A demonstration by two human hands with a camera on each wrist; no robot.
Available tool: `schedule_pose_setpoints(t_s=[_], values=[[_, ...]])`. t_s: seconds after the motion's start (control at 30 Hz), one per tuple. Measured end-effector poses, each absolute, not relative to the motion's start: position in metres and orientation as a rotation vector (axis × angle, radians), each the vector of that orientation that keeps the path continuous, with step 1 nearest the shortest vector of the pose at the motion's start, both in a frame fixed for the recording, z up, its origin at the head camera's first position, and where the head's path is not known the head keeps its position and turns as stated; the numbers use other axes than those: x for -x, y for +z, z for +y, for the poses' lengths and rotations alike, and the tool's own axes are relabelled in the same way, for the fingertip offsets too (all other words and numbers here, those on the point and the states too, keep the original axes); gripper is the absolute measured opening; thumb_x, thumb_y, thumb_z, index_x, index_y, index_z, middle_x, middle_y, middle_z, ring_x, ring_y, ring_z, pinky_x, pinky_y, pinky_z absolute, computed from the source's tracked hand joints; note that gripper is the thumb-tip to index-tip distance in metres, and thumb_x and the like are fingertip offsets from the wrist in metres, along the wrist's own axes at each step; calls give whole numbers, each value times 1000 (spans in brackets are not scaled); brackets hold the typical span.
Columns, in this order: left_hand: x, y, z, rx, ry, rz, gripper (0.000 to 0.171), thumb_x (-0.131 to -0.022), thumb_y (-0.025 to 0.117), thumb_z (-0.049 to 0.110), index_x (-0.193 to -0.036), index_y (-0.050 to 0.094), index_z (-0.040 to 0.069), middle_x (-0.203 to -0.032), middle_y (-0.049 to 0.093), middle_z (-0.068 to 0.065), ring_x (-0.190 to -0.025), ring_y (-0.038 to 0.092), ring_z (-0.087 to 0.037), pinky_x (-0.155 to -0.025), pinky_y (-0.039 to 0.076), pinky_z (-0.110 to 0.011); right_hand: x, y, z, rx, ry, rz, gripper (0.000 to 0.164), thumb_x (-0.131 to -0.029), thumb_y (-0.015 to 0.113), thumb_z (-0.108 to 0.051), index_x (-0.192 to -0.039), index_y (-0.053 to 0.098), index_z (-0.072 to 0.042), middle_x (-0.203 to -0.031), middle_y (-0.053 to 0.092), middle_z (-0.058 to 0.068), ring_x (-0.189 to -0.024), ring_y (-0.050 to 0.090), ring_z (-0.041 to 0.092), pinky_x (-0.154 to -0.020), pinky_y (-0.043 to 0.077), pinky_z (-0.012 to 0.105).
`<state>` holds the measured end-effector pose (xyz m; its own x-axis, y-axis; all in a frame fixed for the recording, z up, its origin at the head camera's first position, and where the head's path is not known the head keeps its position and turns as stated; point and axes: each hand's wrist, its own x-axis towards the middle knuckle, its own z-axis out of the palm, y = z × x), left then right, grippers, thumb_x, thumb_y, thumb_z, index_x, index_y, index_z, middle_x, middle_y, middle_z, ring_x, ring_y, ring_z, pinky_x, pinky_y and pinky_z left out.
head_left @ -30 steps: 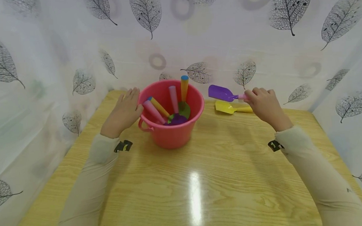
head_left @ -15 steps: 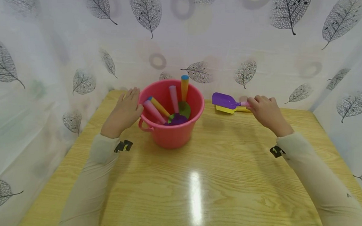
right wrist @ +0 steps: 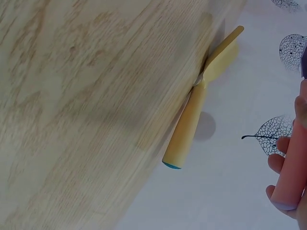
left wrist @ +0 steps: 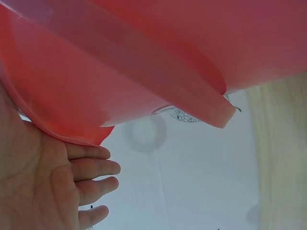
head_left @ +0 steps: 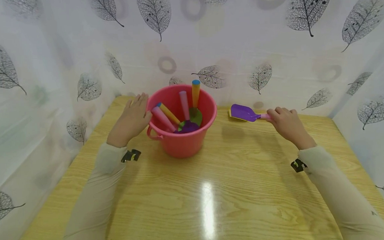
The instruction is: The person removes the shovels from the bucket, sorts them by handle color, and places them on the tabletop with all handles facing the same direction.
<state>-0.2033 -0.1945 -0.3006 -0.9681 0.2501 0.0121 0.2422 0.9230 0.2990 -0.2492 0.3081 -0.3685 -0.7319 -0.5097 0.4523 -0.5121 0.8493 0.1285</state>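
Right hand (head_left: pixel 289 125) grasping purple shovel (head_left: pixel 250 115) by pink handle (head_left: pixel 265 116), blade (head_left: pixel 241 112) left of hand. Yellow shovel (right wrist: pixel 186 123) on table (head_left: pixel 245 188) near hand, apart. Left hand (head_left: pixel 130 119) straight-fingered against red bucket (head_left: pixel 182 145); bucket just right of it, coloured handles (head_left: pixel 184 102) inside.

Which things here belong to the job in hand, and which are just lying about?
Seem part of the job:
purple shovel, in the right grip
red bucket, left grip at its rim
toy tools inside the bucket
yellow shovel lying near, probably

Just surroundings:
wooden table
leaf-patterned sheet behind
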Motion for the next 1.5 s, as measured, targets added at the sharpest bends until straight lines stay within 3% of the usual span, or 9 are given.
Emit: schedule_pose_setpoints(t_s=[0.6, 1.0, 1.5], values=[[202, -301, -195, -390, 480, 3059, 63, -97, 29, 25, -148, 10, -7, -156, 9, -23, -146, 5, -39, -118, 2, -55, 247, -378, 346, -761, -13, -2557, 27, -77, 73, -11, -98, 56, -8, -78, 57, 14, -66, 55, 33, -57, 37, 46], [204, -304, -195, -383, 489, 3062, 63, -97, 28, 25, -148, 10, -7, -157, 9, -22, -146, 6, -39, -118, 2, -55, 245, -387, 357, -776, 12, -2629, 30, -77, 72, -8, -102, 57, -7, -88, 61, 19, -79, 59, 39, -66, 39, 54], [204, -302, -195, -387, 488, 3055, 63, -97, 28, 24, -148, 10, -7, -156, 9, -23, -145, 5, -40, -118, 1, -56, 245, -402, 350, -824, 69, -2662, 24, -79, 70, -5, -98, 56, -10, -80, 57, 14, -70, 56, 33, -64, 36, 47]])
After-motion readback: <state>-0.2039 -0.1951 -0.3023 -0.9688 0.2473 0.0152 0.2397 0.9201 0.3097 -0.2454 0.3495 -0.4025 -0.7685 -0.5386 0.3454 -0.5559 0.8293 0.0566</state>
